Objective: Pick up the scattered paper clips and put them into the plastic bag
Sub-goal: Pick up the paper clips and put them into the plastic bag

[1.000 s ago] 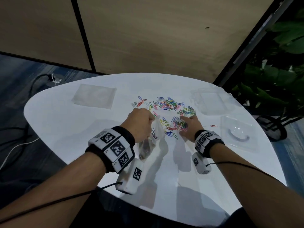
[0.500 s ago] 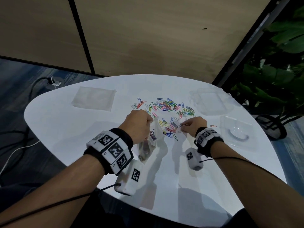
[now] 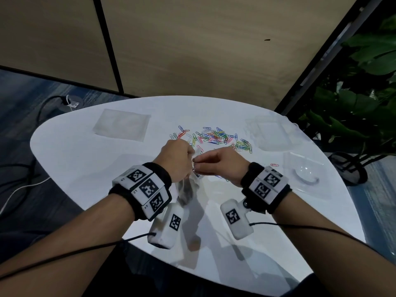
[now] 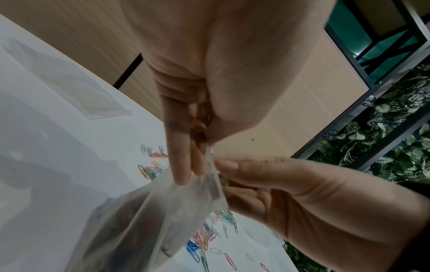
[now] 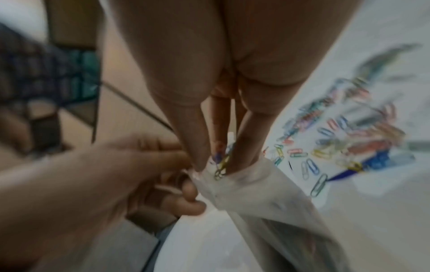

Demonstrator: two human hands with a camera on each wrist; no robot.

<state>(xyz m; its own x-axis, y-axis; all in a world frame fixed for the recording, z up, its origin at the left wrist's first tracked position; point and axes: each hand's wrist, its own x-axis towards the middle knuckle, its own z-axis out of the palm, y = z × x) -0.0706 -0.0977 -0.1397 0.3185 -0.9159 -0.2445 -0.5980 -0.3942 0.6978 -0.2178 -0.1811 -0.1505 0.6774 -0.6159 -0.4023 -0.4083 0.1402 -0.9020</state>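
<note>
A small bunch of paper clips (image 5: 221,163) is pinched in the right hand (image 3: 222,166) at the mouth of the plastic bag (image 5: 260,198), which the left hand (image 3: 175,159) grips by its top edge above the surface (image 3: 85,168). The clips look light, stiff and slick, likely to snag together, so a fingertip pinch suits them; the bag is thin and limp, best held at the rim to keep it agape. Many loose clips (image 3: 216,136) lie scattered just beyond both hands.
</note>
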